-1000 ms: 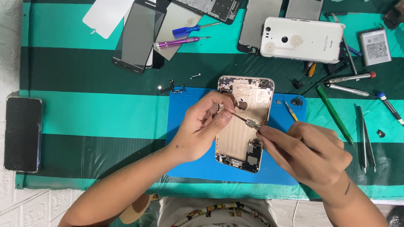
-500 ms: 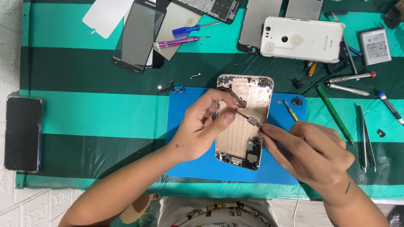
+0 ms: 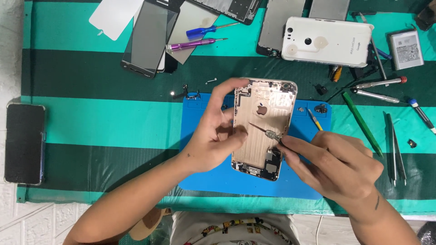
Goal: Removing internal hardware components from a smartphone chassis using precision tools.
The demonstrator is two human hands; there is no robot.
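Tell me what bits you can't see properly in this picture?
- Head view: the left edge of the open phone shell is covered by the left hand.
- Head view: the tool's handle is hidden inside the right hand; its small tip is too tiny to identify.
- Head view: the dark screen panels run off the top edge.
- Head view: the tiny loose parts are too small to tell.

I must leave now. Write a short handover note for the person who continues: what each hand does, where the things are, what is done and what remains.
Left hand: grips the left edge of the opened gold phone housing and steadies it on the blue mat.
Right hand: pinches tweezers, tips over the middle of the housing.
Done: housing is open and mostly stripped; small removed parts lie at the mat's top edge.
Left: components at the bottom end are still in the housing.
Screwdrivers lie above, further tools to the right.
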